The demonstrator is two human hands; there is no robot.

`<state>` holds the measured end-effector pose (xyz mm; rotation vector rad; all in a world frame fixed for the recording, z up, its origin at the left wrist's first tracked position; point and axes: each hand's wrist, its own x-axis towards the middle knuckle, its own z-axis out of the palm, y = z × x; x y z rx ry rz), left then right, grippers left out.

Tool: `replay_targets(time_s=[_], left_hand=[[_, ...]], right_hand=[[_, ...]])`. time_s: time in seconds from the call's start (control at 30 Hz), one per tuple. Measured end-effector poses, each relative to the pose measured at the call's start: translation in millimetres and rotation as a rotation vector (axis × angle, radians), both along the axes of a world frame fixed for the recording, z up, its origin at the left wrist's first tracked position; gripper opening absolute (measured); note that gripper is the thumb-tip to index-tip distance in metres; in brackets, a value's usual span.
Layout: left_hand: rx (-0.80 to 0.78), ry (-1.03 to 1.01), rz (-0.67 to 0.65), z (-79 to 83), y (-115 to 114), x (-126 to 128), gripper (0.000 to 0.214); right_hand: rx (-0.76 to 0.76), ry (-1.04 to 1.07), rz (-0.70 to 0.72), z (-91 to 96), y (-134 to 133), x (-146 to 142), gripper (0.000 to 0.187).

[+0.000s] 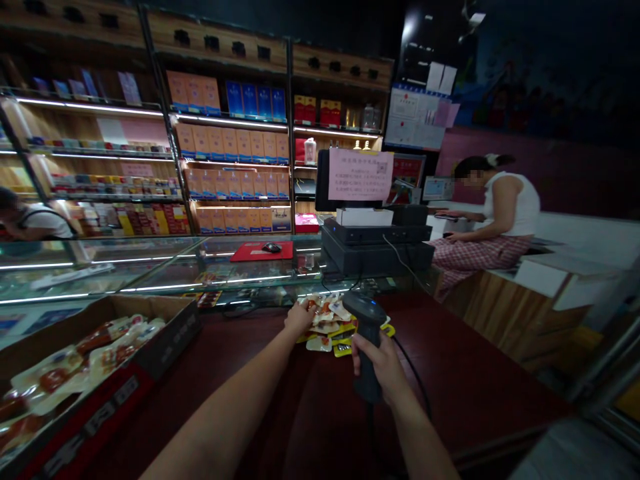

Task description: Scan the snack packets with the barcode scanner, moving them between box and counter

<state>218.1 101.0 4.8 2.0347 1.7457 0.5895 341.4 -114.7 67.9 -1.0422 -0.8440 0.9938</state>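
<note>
1. A far person appears behind a glass display, well left of and beyond the scanner.
2. An open carton sits well left of the scanner, its raised walls likely there to keep loose food packs together and easy to reach.
3. A mouse rests on a red mat, beyond the scanner and to its left, the mat probably giving it an even surface over glass.
4. The left hand reaches in just left of the scanner, fingers against the heap, perhaps to steady it; whether they pinch 1 packet or only touch, we cannot tell.
5. Snack packets, some edged in yellow, lie heaped directly left of the scanner on a dark red counter, grouped closely enough to sit before both hands.
6. A pink notice hangs beyond the scanner, facing the camera, presumably for reading from this side.
7. The right hand grasps the scanner firmly by its upright handle, a shape that leaves the head free near the packets; a cord curves away to its right.
8. A seated person, 1 arm extended, occupies the area well right of and beyond the scanner.
</note>
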Motion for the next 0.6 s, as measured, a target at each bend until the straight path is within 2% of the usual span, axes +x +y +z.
replay_targets(time_s=[0.17, 0.33, 0.47, 0.6], left_hand=[[0.019, -0.032, 0.035, 9.3, -10, -4, 0.054], [0.14, -0.067, 0.017, 21.2, -26, -38, 0.049], [0.252, -0.055, 0.034, 44.5, -40, -91, 0.041], [0.274, 0.055, 0.089, 90.6, -47, -173, 0.039]], right_hand=[[-0.004, -0.005, 0.027, -1.4, 4, -9, 0.043], [-0.043, -0.026, 0.08, -5.0, 13, -31, 0.043], [-0.059, -0.062, 0.143, -12.2, 29, -58, 0.04], [-0.047, -0.081, 0.244, -18.8, 46, -96, 0.04]])
